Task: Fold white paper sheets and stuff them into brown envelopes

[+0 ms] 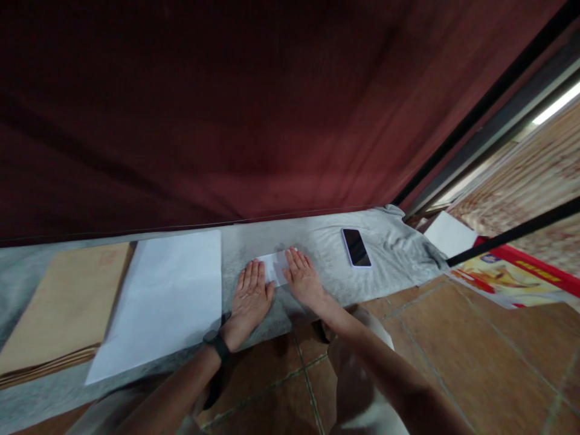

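Observation:
A small white piece of paper (274, 267), perhaps folded, lies on the grey cloth (308, 232) in front of me. My left hand (252, 295) rests flat on its left end, fingers stretched out. On the right end lies my right hand (302, 277), also flat, with the fingers extended and close together. Between the two hands the middle of the paper shows. Left of my left hand is a large white sheet stack (167, 296). A phone (356, 248) with a dark screen sits right of my right hand.
Brown paper envelopes (67, 302) are stacked at the far left. Behind the cloth-covered surface rises a dark red curtain-like sheet (272, 121). A black bar (521, 232) and a red and yellow printed box (512, 275) are at the right. Tiled floor (453, 338) lies below.

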The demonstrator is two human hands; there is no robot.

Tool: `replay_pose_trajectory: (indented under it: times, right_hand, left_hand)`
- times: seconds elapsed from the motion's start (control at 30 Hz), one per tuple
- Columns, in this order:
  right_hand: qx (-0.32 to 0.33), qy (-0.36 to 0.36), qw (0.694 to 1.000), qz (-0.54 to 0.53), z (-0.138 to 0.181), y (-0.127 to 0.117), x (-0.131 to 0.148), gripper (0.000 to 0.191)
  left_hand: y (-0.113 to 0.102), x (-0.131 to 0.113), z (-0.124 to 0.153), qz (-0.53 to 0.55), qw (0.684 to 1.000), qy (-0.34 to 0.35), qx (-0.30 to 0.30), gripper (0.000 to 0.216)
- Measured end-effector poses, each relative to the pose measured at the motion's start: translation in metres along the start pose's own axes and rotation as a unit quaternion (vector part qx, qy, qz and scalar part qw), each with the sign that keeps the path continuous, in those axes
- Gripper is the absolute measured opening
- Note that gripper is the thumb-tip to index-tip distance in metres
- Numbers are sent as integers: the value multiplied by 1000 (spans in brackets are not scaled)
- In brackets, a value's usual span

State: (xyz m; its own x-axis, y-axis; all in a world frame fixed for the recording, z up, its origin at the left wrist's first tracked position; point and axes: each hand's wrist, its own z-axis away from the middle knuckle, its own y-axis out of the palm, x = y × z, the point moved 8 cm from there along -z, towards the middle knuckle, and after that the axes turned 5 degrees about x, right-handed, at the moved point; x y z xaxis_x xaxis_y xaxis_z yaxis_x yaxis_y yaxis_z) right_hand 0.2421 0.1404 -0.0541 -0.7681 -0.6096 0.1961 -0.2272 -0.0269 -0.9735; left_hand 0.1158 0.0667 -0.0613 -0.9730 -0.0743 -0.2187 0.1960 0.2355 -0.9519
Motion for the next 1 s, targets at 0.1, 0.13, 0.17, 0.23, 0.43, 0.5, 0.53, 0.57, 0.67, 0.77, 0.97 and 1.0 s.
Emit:
replay_pose_trajectory:
  times: [0.1, 0.13, 0.17, 0.23, 0.43, 0.5, 0.53, 0.57, 0.67, 0.77, 0.97, 1.0]
  right_hand:
    - [22, -51, 998, -15, 9, 8, 22, 51]
    - [25, -54, 998, -13, 12, 10, 23, 51]
    - [24, -47, 999, -9, 16, 10, 21, 50]
    - [17, -17, 1000, 0, 22, 8, 10, 51]
    - [18, 38, 999, 8, 24, -5, -18, 48]
    - [17, 32, 999, 5, 10, -8, -12, 46]
    - [16, 27, 1000, 1, 0, -9, -7, 46]
    - [18, 16, 1000, -5, -10, -9, 0, 46]
    - [40, -27, 999, -16, -41, -7, 19, 48]
    - [76, -15, 997, -12, -58, -5, 16, 47]
    - [104, -19, 994, -17, -66, -9, -13, 45]
    - [107, -19, 994, -27, -68, -9, -17, 45]
  left_hand:
    - [-1, 0, 0, 4, 1000, 1, 7, 65]
    - [-1, 0, 0, 4, 1000, 2, 9, 64]
    - [-1, 1, 1, 4, 1000, 2, 10, 64]
    - [-1, 2, 1, 7, 1000, 3, 6, 64]
    - [-3, 13, -2, 6, 1000, 13, -3, 60]
    - [-4, 15, -4, -6, 1000, 24, 9, 59]
    - [-4, 15, -5, -10, 999, 28, 18, 58]
    - [-4, 16, -5, -13, 999, 29, 28, 58]
    - [-6, 16, -5, -21, 998, 28, 46, 57]
    - [-6, 15, -4, -24, 998, 23, 55, 58]
    - [0, 20, -8, -5, 996, 5, 85, 58]
    - [2, 23, -9, 5, 996, 1, 89, 59]
